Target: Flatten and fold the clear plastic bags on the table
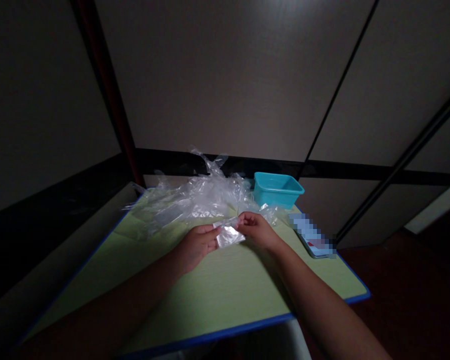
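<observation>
Between my two hands, above the middle of the table, is a small folded clear plastic bag (230, 235) that catches the light. My left hand (199, 244) grips its left edge, thumb on top and fingers curled beneath. At the upper right corner, my right hand (258, 230) pinches it between thumb and fingers. Just beyond my hands lies a loose heap of crumpled clear plastic bags (206, 195), spread over the back of the table.
A turquoise plastic basket (275, 194) stands at the back right. A phone-like flat item (312, 237), its face blurred out, lies by the right edge. The pale green table (210, 305) has a blue rim. Dark panelled cabinet doors (225, 90) rise behind.
</observation>
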Demonstrator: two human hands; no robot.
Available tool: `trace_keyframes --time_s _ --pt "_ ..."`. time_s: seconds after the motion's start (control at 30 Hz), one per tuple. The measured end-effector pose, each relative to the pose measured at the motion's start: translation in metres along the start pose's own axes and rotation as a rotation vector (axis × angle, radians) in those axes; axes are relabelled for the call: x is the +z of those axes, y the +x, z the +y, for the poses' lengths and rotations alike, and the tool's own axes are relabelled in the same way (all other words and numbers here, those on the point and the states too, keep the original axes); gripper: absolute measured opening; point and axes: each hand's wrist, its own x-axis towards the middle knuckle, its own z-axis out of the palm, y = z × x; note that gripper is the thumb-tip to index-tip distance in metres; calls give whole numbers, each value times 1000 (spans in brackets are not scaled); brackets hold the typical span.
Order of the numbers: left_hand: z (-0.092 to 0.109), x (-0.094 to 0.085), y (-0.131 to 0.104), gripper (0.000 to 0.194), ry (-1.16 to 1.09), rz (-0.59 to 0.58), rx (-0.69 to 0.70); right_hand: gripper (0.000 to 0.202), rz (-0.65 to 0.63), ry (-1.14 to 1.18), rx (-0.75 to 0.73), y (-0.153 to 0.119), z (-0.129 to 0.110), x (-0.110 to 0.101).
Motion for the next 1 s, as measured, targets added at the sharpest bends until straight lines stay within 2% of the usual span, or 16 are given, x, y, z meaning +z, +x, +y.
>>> trace_keyframes --time_s 0.17,0.47,0.67,0.9,1.0 --pt "-3 -3 1 32 12 -32 -45 42 38 10 -5 -1 -2 1" --pt "-6 -5 2 32 6 6 -30 47 -19 -8 41 -1 8 6" --pt "-4 -3 0 37 30 -43 -64 44 61 -14 12 2 10 3" --pt "-3 -1 1 40 77 -77 -28 44 104 38 74 4 12 4" --pt "0 1 -1 43 137 -41 -43 41 142 38 88 5 15 5"
